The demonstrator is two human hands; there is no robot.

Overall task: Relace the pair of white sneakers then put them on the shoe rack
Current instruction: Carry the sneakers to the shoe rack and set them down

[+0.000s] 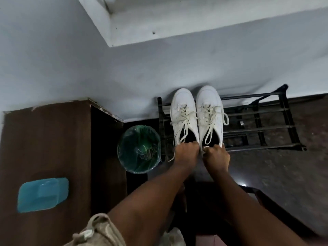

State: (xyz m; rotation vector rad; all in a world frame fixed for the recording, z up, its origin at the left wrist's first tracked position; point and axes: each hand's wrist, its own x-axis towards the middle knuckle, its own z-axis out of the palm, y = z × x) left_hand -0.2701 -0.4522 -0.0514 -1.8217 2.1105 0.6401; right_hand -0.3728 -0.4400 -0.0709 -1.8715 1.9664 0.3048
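Observation:
Two white sneakers sit side by side on the top bars of a black metal shoe rack (257, 128), toes toward the wall. Both carry cream laces with loose ends trailing. My left hand (186, 152) grips the heel of the left sneaker (182, 107). My right hand (215, 156) grips the heel of the right sneaker (209, 103), fingers curled over its rim. One lace end of the left sneaker hangs down past the rack's front edge.
A green bin (139, 150) lined with clear plastic and holding old laces stands left of the rack. A brown wooden cabinet (48, 148) with a blue lid (42, 195) on top fills the left. The pale wall runs behind the rack.

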